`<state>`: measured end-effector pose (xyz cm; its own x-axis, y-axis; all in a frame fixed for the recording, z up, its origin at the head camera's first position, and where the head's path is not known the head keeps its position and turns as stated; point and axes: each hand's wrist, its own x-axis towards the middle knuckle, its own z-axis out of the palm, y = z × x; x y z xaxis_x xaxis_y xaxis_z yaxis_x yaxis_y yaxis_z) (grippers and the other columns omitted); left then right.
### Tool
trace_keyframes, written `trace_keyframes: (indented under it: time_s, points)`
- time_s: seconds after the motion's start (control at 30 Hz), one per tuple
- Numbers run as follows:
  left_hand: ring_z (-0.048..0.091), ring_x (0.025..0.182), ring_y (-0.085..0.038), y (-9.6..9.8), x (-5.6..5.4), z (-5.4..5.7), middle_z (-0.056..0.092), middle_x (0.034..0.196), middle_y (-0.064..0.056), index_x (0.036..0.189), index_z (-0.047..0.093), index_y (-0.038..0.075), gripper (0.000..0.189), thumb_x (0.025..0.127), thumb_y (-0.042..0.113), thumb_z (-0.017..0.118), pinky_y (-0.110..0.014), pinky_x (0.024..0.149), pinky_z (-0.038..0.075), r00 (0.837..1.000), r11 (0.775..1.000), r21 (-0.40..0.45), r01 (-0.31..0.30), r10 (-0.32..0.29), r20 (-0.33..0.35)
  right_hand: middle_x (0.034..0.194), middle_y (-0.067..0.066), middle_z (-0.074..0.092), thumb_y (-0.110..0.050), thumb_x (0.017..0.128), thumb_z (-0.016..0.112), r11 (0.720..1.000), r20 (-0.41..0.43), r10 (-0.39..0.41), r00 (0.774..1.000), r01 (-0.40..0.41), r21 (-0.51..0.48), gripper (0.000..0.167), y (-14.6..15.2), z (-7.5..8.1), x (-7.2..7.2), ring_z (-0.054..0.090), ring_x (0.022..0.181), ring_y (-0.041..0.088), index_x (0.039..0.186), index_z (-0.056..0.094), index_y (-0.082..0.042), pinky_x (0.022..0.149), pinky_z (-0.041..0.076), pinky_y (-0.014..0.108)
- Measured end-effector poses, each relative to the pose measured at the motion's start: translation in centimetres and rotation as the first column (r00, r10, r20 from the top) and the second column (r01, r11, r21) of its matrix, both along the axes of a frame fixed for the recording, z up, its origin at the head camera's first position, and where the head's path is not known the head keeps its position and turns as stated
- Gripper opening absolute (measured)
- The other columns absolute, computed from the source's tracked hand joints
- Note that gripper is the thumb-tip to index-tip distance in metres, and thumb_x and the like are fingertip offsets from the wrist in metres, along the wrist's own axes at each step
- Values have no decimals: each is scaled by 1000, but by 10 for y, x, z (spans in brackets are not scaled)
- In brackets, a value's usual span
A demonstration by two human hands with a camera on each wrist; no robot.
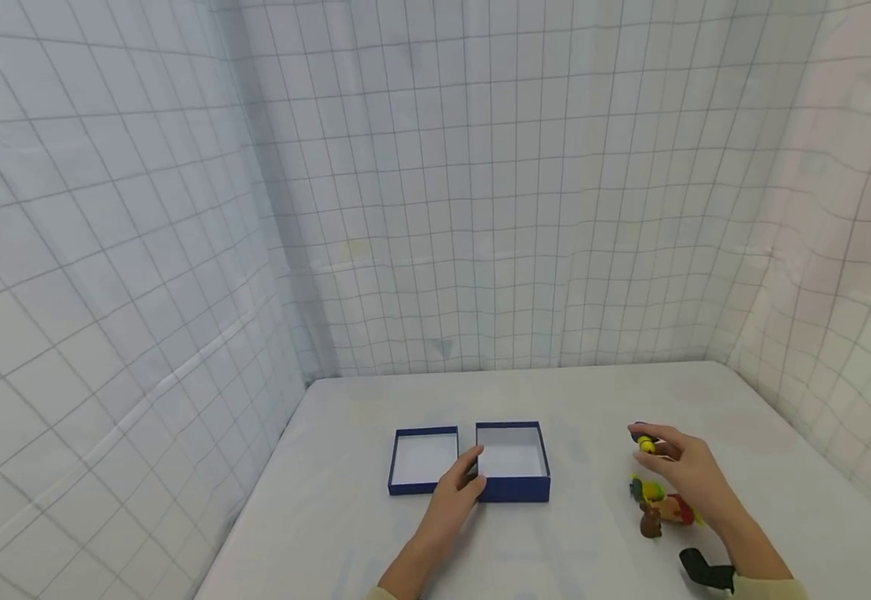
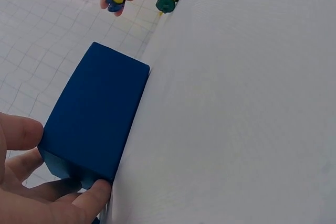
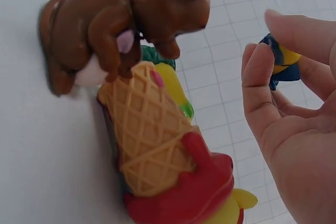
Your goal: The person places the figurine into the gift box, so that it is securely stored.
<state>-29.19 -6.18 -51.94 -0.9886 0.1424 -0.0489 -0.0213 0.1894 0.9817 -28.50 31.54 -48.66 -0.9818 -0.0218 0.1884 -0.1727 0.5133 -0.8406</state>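
We see a small yellow-and-blue toy [image 1: 646,446] pinched between the thumb and fingers of the right hand [image 1: 690,471], raised off the table [image 1: 585,533]. We also see an open box [image 1: 513,490], blue outside and white within, sitting flat on the table, its left side touched by the left hand [image 1: 450,498].

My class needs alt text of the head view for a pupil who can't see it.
A person's right hand holds a small blue-and-yellow toy at the right of a white table, near other toys, while the left hand rests against the left side of an open blue box. A shallower blue tray lies left of the box; grid-patterned sheeting hangs behind.
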Motion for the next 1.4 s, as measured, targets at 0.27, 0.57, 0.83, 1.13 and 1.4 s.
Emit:
trace_keyframes:
  time_s: [0.27, 0.57, 0.83, 1.13, 1.4]
  points:
    - [32, 144, -43, -1, 0, 0, 30, 162, -15, 150, 48, 31, 49, 104, 16, 55, -56, 109, 41, 1000, 1000, 18, 9, -9, 2, 127, 20, 60, -36, 105, 55, 999, -106, 54, 993, -54, 2, 43, -5, -8, -4, 65, 98, 37, 143, 55, -16, 75, 60, 34]
    - [32, 145, -41, -2, -2, 1, 30, 162, -12, 150, 48, 32, 48, 104, 19, 55, -53, 109, 43, 1000, 999, 33, 25, -25, 0, 105, 28, 56, -30, 109, 44, 983, -148, 126, 981, -143, -112, 33, -14, -1, -11, 62, 87, 37, 133, 57, -11, 70, 62, 34]
    - [32, 145, -41, -4, -2, 0, 30, 162, -12, 150, 48, 30, 49, 104, 16, 54, -54, 110, 41, 999, 998, 58, 38, -38, 5, 107, 21, 54, -24, 110, 41, 960, -135, 186, 973, -209, -188, 30, -26, 1, -16, 64, 87, 41, 130, 54, -6, 66, 62, 39]
    - [33, 144, -42, -4, 1, 2, 32, 162, -13, 152, 46, 26, 50, 103, 17, 55, -54, 110, 42, 999, 997, 64, 45, -45, 3, 113, 25, 55, -21, 111, 39, 949, -175, 221, 959, -253, -190, 30, -40, 0, -20, 67, 90, 28, 121, 57, 2, 71, 63, 38]
    - [33, 144, -41, -3, 0, 1, 31, 162, -13, 152, 46, 26, 50, 104, 17, 55, -53, 109, 43, 999, 997, 58, 42, -42, 8, 95, 22, 64, -28, 109, 45, 945, -134, 228, 964, -252, -209, 30, -55, 5, -22, 63, 92, 42, 125, 60, -8, 71, 63, 40]
